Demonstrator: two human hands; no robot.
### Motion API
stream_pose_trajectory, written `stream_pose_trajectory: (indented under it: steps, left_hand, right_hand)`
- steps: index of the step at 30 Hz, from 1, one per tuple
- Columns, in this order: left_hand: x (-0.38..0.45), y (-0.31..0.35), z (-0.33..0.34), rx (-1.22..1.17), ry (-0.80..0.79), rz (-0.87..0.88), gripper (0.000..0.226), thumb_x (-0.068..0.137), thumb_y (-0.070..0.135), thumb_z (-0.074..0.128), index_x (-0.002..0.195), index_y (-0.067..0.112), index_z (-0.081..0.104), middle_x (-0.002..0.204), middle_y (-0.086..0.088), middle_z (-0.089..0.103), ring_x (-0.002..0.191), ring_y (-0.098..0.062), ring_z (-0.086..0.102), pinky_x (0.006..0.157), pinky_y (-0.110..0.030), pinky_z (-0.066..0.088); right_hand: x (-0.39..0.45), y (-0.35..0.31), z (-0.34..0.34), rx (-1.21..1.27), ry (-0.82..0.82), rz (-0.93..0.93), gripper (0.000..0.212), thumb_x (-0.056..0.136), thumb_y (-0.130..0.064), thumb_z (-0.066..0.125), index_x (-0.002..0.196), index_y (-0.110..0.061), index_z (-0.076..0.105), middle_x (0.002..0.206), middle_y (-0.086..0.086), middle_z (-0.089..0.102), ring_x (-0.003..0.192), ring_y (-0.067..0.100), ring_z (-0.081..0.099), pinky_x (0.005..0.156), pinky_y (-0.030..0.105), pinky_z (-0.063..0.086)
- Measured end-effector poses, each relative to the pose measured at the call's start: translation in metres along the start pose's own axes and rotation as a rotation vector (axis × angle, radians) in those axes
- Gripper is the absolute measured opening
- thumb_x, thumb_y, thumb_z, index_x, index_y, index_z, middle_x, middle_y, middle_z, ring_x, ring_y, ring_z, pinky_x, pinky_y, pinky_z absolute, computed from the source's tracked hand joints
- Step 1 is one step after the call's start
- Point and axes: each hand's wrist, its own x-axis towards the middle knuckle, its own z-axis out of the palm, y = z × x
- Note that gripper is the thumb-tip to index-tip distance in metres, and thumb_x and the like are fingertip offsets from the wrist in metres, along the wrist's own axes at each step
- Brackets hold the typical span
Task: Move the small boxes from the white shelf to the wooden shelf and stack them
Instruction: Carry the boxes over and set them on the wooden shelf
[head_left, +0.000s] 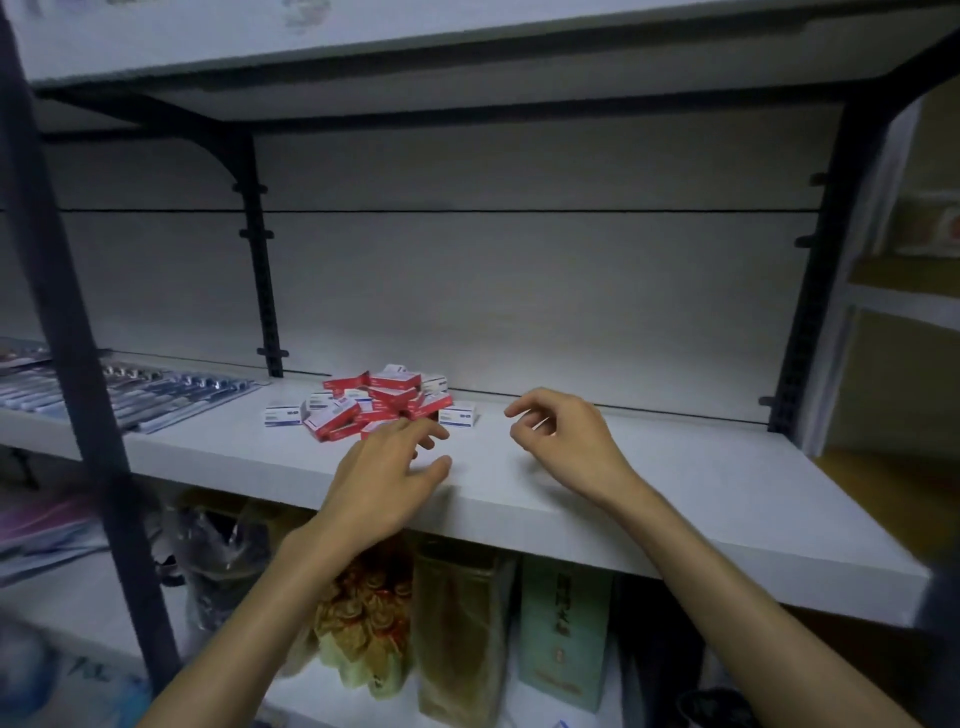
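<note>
A loose pile of small red-and-white boxes (376, 402) lies on the white shelf (675, 483), toward its back and left of centre. A white box (457, 417) sits at the pile's right edge, another white box (283, 414) at its left. My left hand (389, 473) reaches over the shelf's front, fingers spread and relaxed, fingertips right at the nearest red boxes. My right hand (563, 441) hovers to the right of the pile with loosely curled fingers, holding nothing. A wooden shelf (904, 291) shows at the far right, blurred.
Blister packs and flat packets (156, 395) lie on the white shelf's left part behind a dark upright post (67, 322). Below the shelf stand bags of dried goods (374, 623) and a green box (566, 634). Another shelf board hangs above.
</note>
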Motion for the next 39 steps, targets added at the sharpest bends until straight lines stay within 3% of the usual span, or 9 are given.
stream_pose_trajectory:
  steps: [6,11,17,21,25,29,32,36,39]
  left_hand:
    - [0.045,-0.063,-0.011,-0.001,0.036,0.019,0.022,0.091,0.041,0.061,0.113,0.039,0.062,0.106,0.017,0.06,0.095,-0.004,0.059,0.082,-0.032,0.053]
    - [0.071,-0.115,-0.021,0.103,0.087,-0.049,0.031,0.085,0.039,0.065,0.115,0.034,0.059,0.11,0.008,0.057,0.104,-0.017,0.058,0.082,-0.037,0.05]
    - [0.088,-0.16,-0.024,0.243,0.019,-0.174,0.067,0.077,0.067,0.063,0.129,0.026,0.052,0.123,0.0,0.055,0.111,-0.021,0.053,0.088,-0.038,0.049]
    - [0.093,-0.18,-0.025,0.272,-0.036,-0.169,0.067,0.075,0.073,0.06,0.124,0.027,0.062,0.119,0.0,0.06,0.108,-0.022,0.056,0.086,-0.037,0.052]
    - [0.094,-0.191,-0.028,0.137,-0.069,-0.159,0.048,0.076,0.071,0.063,0.103,0.032,0.068,0.109,0.005,0.066,0.092,-0.018,0.06,0.073,-0.033,0.051]
    - [0.088,-0.196,-0.032,-0.078,-0.052,-0.151,0.051,0.076,0.063,0.072,0.117,0.034,0.067,0.117,0.01,0.067,0.097,-0.014,0.061,0.075,-0.033,0.052]
    - [0.088,-0.198,-0.04,-0.278,-0.039,-0.169,0.051,0.072,0.052,0.081,0.117,0.033,0.068,0.113,0.014,0.07,0.093,-0.008,0.064,0.079,-0.033,0.056]
    - [0.088,-0.201,-0.049,-0.621,-0.066,-0.219,0.046,0.067,0.025,0.091,0.108,0.029,0.072,0.103,0.014,0.072,0.082,0.003,0.067,0.069,-0.019,0.057]
    - [0.087,-0.202,-0.053,-0.803,-0.07,-0.245,0.047,0.064,0.012,0.092,0.105,0.027,0.072,0.097,0.011,0.075,0.085,0.0,0.07,0.071,-0.02,0.058]
  right_hand:
    - [0.05,-0.006,0.032,-0.098,0.047,0.002,0.014,0.083,-0.02,0.066,0.092,-0.028,0.072,0.076,-0.015,0.069,0.072,0.01,0.063,0.079,0.03,0.052]
    - [0.075,-0.003,0.051,-0.162,0.059,0.086,0.013,0.083,-0.019,0.066,0.09,-0.029,0.072,0.077,-0.014,0.07,0.077,0.013,0.067,0.084,0.034,0.054]
    - [0.092,-0.013,0.076,-0.168,0.066,0.137,0.012,0.086,-0.018,0.067,0.092,-0.026,0.073,0.079,-0.011,0.071,0.077,0.015,0.068,0.083,0.034,0.054]
    - [0.103,-0.027,0.099,-0.19,0.08,0.155,0.011,0.087,-0.025,0.067,0.097,-0.026,0.071,0.082,-0.012,0.071,0.079,0.015,0.067,0.082,0.033,0.053]
    - [0.119,-0.032,0.123,-0.211,0.04,0.17,0.02,0.085,-0.037,0.07,0.103,-0.028,0.067,0.085,-0.012,0.069,0.079,0.013,0.064,0.082,0.035,0.053]
    - [0.131,-0.03,0.144,-0.2,0.016,0.224,0.043,0.08,-0.05,0.074,0.115,-0.027,0.062,0.099,-0.003,0.065,0.089,0.018,0.065,0.082,0.039,0.055]
    - [0.137,-0.032,0.152,-0.12,0.017,0.275,0.056,0.078,-0.055,0.076,0.123,-0.026,0.06,0.105,-0.001,0.062,0.093,0.017,0.064,0.08,0.035,0.055]
    - [0.139,-0.04,0.157,0.043,-0.001,0.319,0.042,0.08,-0.041,0.081,0.115,-0.025,0.066,0.099,-0.001,0.066,0.084,0.013,0.065,0.062,0.021,0.047]
    - [0.141,-0.041,0.158,0.115,0.039,0.326,0.03,0.079,-0.031,0.084,0.104,-0.022,0.072,0.09,-0.002,0.067,0.078,0.013,0.064,0.059,0.023,0.047]
